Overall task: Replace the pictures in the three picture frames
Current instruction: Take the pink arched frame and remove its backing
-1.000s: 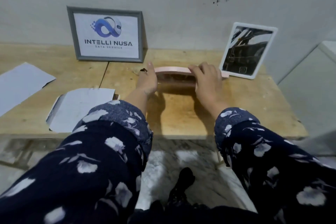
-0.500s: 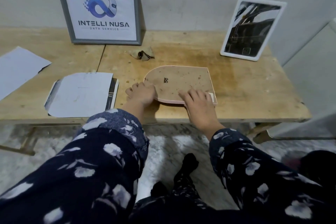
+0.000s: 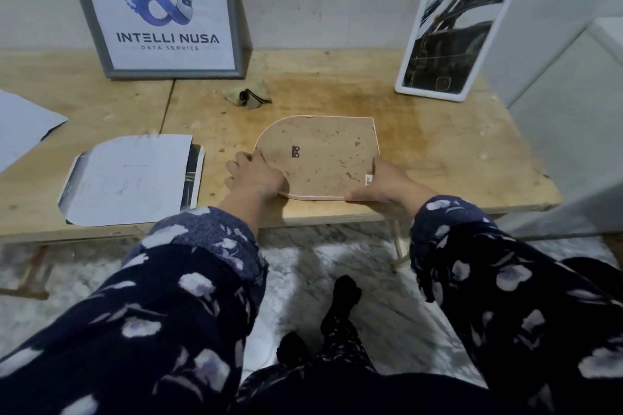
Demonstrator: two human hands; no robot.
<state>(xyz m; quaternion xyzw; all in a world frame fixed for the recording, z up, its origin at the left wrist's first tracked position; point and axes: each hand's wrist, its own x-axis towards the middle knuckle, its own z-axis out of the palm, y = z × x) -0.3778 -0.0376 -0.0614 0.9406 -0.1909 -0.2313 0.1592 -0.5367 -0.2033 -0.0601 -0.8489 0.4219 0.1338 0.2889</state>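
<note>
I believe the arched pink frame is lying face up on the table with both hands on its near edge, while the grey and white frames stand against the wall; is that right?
Not quite: the head view shows the arched pink frame lying face down, its brown backing board and hanger up. The left hand and right hand do hold its near edge, and the grey frame and white frame stand against the wall.

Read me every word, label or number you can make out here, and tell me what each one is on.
"INTELLI NUSA": large dark letters on the print in the grey frame leaning on the wall.
"DATA SERVICE": small line under it, same print.
Small black mark on the back of the pink frame lying face down: a symbol, no readable letters.
White tag at that frame's edge, by the right hand: too small to read.
Paper sheet: faint marks only, unreadable.
</note>
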